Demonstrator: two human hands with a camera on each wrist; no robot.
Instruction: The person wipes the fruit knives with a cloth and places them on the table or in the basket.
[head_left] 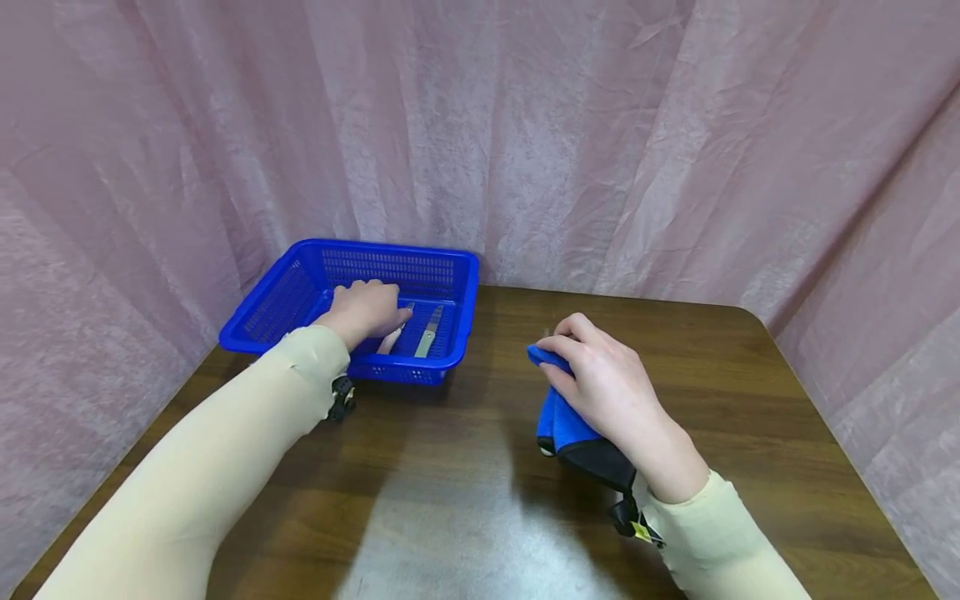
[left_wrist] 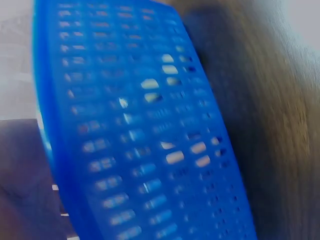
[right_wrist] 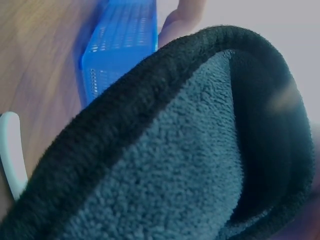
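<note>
Pinching blue cloth (head_left: 566, 412) near five o'clock with right hand (head_left: 611, 379); reaching inside blue basket (head_left: 469, 293) at nine with left hand (head_left: 362, 310), cannot tell its grip. Parted by wooden tabletop (head_left: 465, 450), rounded at three; backed by pink curtain (head_left: 525, 150) at twelve.

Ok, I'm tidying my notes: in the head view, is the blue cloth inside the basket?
No, the blue cloth is in the right grip, outside the blue basket.

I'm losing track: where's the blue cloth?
Head view: the blue cloth is held in the right hand, right of the blue basket, over the table.
</note>
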